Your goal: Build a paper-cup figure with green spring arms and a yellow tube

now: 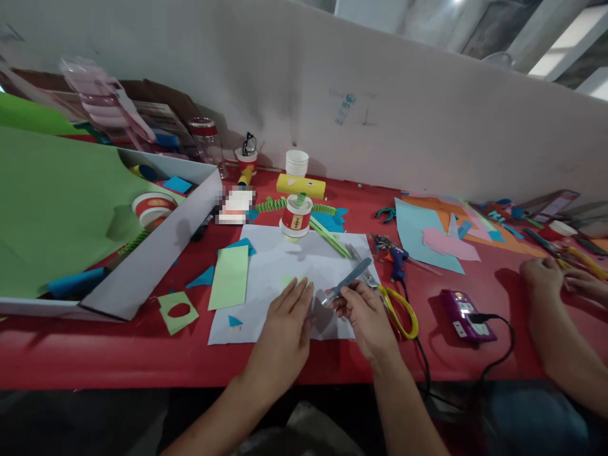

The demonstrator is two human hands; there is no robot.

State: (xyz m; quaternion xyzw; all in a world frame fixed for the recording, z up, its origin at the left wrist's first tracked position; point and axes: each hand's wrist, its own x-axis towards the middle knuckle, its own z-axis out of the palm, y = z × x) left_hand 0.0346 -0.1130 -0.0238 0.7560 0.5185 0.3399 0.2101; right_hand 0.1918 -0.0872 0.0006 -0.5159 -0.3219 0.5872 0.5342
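My left hand (pixel 284 332) lies flat on the white sheet (pixel 270 253), its fingers stretched over a small pale green piece (pixel 289 278). In my right hand (pixel 363 313) is a grey-blue craft knife (pixel 351 277), its tip pointing down and left toward the sheet near my left fingertips. Yellow-handled scissors (pixel 401 311) lie just right of my right hand. Beyond both hands stands a paper cup (pixel 295 218) with coiled green paper arms. A light green rectangle (pixel 228 277) rests on the left side of the sheet.
A white box (pixel 156 259) with green paper fills the left. A glue gun (pixel 398 263), a purple power socket (pixel 463 316) with a black cable, and coloured papers (pixel 422 228) lie right. Another person's hands (pixel 544 278) are at the far right.
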